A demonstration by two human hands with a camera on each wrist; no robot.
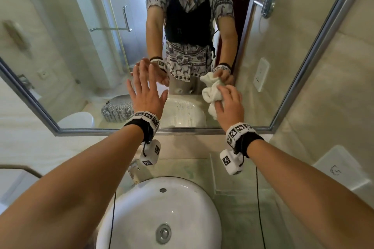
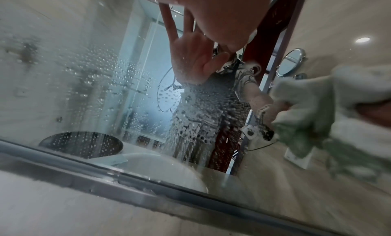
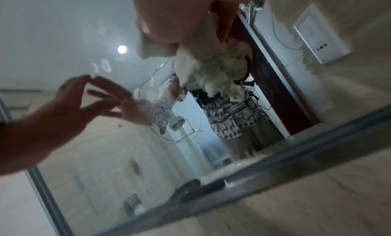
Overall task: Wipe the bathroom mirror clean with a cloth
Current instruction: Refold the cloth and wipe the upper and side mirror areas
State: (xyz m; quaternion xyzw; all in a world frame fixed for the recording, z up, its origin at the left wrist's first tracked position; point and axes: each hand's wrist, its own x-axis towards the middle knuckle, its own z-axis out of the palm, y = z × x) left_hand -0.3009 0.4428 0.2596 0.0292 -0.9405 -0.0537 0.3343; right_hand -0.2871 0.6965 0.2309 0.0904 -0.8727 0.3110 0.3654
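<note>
The right hand (image 1: pixel 228 105) grasps a bunched white cloth (image 1: pixel 211 92) against the mirror (image 1: pixel 81 46). At its 9 o'clock, the left hand (image 1: pixel 146 95) presses flat, fingers spread, released.

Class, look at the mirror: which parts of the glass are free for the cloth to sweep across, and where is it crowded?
Free: the mirror glass left of the left hand, out to the frame, and the strip right of the cloth, toward the right frame edge. Crowded: the lower middle, where the left hand spreads open at the glass and the right hand grips the bunched cloth.

White cloth (image 1: pixel 210 92), bunched, pressed against the droplet-speckled, apparently wet, metal-framed mirror (image 1: pixel 81 46), lower right.
</note>
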